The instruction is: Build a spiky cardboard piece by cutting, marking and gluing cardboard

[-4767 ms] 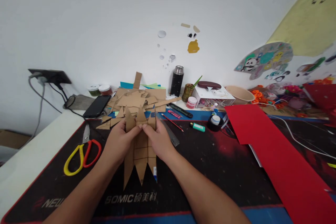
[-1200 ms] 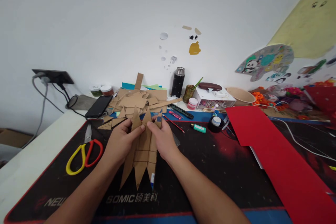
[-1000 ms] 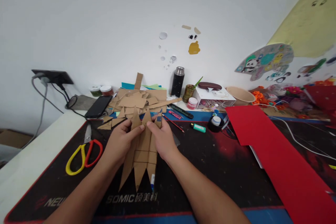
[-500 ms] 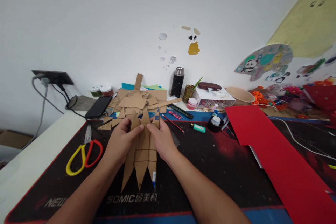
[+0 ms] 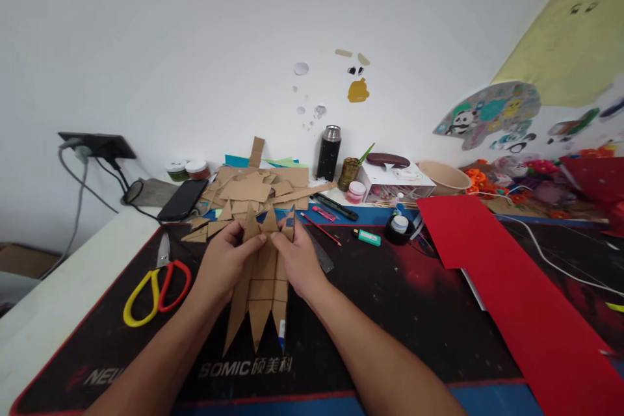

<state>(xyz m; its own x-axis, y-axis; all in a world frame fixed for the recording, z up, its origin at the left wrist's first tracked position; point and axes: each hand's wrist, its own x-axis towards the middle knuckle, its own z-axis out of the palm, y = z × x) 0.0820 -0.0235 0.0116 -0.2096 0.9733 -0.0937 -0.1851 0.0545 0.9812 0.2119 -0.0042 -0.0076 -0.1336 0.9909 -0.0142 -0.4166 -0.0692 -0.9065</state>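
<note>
Between both hands is a brown cardboard cutout (image 5: 263, 273) with pointed tips at its top and bottom ends. Drawn lines cross its lower part, and its sides are creased lengthwise. My left hand (image 5: 227, 257) grips its left edge near the top, thumb on the front face. On the opposite edge, my right hand (image 5: 299, 260) pinches it, thumb likewise in front. The fingers behind the cardboard are mostly hidden. Scissors (image 5: 160, 286) with one yellow and one red handle lie left of my left hand. A clear ruler (image 5: 322, 257) sits partly behind my right hand.
Cardboard scraps (image 5: 248, 188) are heaped behind my hands. A black phone (image 5: 182, 200) lies left of them, a black flask (image 5: 329, 153) stands against the wall. A box cutter (image 5: 336, 207), red pencil (image 5: 322, 229) and green lighter (image 5: 367, 237) lie right. Red card (image 5: 507, 299) covers the right side.
The cardboard cutout has turned slightly in my hands, its right side looking narrower and its lower tips shifted a little left. More of the ruler shows beside my right hand.
</note>
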